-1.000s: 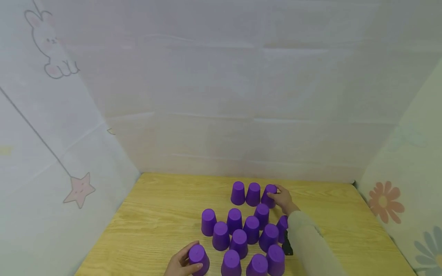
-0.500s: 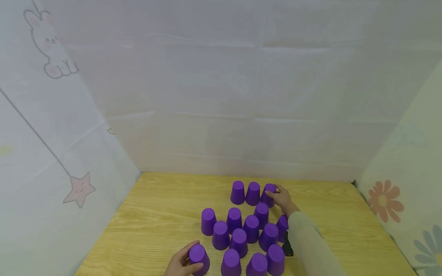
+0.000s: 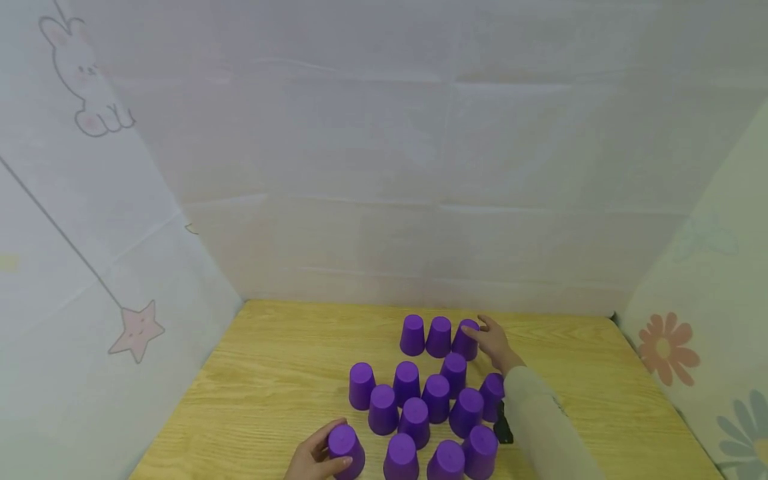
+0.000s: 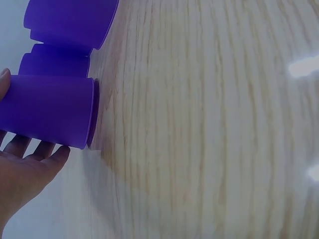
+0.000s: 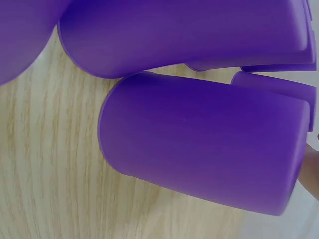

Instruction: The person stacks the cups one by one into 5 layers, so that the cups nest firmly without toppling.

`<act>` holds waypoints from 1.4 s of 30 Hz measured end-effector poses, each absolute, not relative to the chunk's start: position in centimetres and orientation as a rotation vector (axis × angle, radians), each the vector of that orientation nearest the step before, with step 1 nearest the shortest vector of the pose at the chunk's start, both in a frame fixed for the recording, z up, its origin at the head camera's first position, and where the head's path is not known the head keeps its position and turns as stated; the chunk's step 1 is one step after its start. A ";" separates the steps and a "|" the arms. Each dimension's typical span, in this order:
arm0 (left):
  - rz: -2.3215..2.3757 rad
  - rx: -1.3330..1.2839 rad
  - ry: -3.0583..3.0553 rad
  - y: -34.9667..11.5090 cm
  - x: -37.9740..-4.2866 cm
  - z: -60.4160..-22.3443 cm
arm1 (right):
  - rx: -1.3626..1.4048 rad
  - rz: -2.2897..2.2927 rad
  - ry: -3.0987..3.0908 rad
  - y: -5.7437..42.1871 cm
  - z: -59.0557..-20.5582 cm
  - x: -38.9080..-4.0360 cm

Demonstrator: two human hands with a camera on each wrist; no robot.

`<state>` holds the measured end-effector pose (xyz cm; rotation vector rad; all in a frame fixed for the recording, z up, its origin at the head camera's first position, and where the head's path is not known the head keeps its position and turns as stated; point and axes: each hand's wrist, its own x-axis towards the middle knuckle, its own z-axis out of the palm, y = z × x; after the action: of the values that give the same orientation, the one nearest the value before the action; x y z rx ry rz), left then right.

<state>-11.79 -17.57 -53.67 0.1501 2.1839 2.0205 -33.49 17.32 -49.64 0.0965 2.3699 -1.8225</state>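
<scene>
At the front left, my left hand holds an upside-down purple cup by its sides. The left wrist view shows the thumb on one side of this cup and the other fingers along the opposite side. At the back, my right hand is beside the rightmost of three upside-down purple cups. Its fingers are spread apart, and the thumb overlaps the cup's upper side. A nearer cup fills the right wrist view, with only a bit of the right hand showing behind it.
Several more upside-down purple cups stand in staggered rows on the wooden table. A black object shows by the right sleeve. White cloth walls with printed drawings enclose the table.
My right hand has shifted slightly right, its fingers spreading away from the back right cup. The left hand stays on its cup, and the other cups stand nearly where they were.
</scene>
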 end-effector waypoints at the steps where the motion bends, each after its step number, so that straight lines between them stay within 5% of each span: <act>1: 2.016 0.162 2.201 -17.7 -11.8 -53.7 | 0.088 -1.819 2.371 17.3 -49.5 -33.4; 42: 1.978 -0.033 2.489 -22.3 -19.5 -47.3 | -0.274 -1.777 2.427 19.8 -43.9 -29.3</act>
<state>-19.54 -22.33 -47.32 -0.0326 2.4889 1.9784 -29.34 19.80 -43.88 -0.2740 2.4268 -1.7766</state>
